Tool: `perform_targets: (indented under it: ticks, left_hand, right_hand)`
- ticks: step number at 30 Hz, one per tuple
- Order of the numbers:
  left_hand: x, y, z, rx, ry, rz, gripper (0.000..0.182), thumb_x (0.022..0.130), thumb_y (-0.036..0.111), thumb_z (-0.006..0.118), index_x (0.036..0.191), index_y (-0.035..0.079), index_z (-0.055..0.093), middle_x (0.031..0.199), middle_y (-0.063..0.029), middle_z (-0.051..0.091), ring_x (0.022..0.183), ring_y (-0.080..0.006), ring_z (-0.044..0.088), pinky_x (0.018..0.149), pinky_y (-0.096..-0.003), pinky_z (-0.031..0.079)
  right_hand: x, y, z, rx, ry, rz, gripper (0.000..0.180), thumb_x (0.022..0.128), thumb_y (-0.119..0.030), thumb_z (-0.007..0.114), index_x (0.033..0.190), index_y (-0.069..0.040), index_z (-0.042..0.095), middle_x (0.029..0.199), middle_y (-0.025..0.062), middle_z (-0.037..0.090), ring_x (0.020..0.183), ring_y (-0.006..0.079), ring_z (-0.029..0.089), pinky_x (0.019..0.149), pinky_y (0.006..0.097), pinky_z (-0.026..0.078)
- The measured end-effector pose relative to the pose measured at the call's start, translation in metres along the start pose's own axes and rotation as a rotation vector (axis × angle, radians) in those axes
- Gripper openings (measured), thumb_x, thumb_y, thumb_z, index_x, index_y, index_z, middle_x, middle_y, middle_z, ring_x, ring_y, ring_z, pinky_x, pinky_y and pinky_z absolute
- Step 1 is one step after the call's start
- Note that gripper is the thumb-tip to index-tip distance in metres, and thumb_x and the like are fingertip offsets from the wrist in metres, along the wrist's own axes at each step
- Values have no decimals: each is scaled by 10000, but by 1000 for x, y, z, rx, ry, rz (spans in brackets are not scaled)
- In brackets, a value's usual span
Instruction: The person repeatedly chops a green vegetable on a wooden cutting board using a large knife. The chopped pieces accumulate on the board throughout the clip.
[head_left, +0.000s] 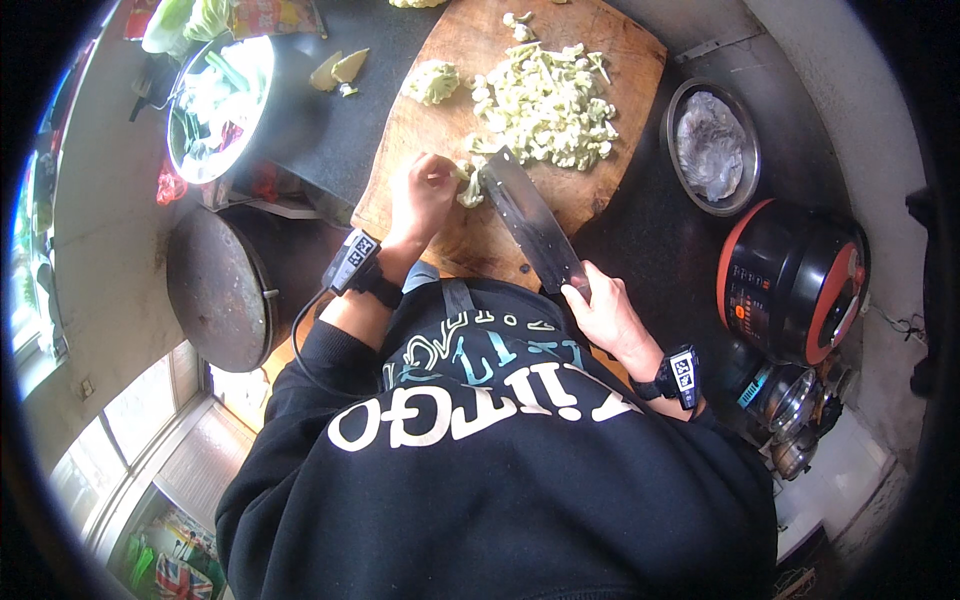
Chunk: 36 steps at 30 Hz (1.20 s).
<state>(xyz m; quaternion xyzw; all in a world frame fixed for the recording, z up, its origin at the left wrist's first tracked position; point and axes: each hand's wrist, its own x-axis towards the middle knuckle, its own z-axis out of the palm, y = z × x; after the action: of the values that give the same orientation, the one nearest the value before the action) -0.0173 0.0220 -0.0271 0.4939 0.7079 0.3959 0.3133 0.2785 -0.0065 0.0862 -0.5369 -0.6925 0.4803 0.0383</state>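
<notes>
My left hand (424, 191) holds a small cauliflower floret (471, 185) on the wooden cutting board (480, 236). Its fingers are curled around the floret's stem end. In my right hand (604, 307) is the handle of a cleaver (529, 217), whose broad metal blade slants up and left so its tip lies just right of the floret. Small bits cling to the blade. Beyond the blade spreads a heap of chopped cauliflower (551, 105). A larger cauliflower piece (433, 82) sits on the board's left part, apart from the heap, and small florets (519, 27) lie above it.
A metal bowl (748, 180) holding a crumpled clear plastic bag (709, 146) stands right of the board, near a black and red electric cooker (787, 277). Left are a basin (174, 150) with green vegetables, leaf trimmings (341, 69) on the dark counter and a round dark lid (217, 289).
</notes>
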Motion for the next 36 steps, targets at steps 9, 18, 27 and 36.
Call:
perform_targets:
  ticks: [9, 18, 27, 36]
  left_hand:
    - [9, 21, -10, -216, 5, 35, 182, 804, 58, 755, 982, 38, 727, 1012, -118, 719, 944, -215, 730, 834, -307, 585]
    - [-38, 37, -2, 271, -115, 111, 270, 810, 257, 788, 997, 98, 676, 938, -121, 638, 827, -348, 654, 746, -418, 543]
    - [-52, 13, -54, 249, -189, 292, 207, 782, 25, 709, 984, 67, 696, 1033, -121, 653, 973, -352, 640, 847, -407, 543]
    - [-44, -1, -35, 26, -79, 157, 249, 816, 4, 706, 1061, 50, 708, 1076, -156, 657, 874, -321, 688, 802, -384, 561]
  right_hand:
    - [0, 8, -2, -13, 92, -74, 139, 948, -90, 620, 980, 23, 544, 788, 226, 687, 776, 404, 713, 605, 441, 558]
    - [13, -4, -26, 9, 140, -143, 140, 944, -97, 633, 982, 24, 575, 832, 221, 705, 781, 390, 720, 612, 409, 557]
    - [35, -9, -10, 47, -45, -162, 130, 942, -89, 634, 974, 25, 580, 806, 229, 692, 780, 390, 718, 587, 406, 543]
    - [38, 6, -7, -52, 127, -161, 174, 945, -121, 640, 964, 36, 567, 759, 240, 681, 775, 429, 702, 598, 436, 555]
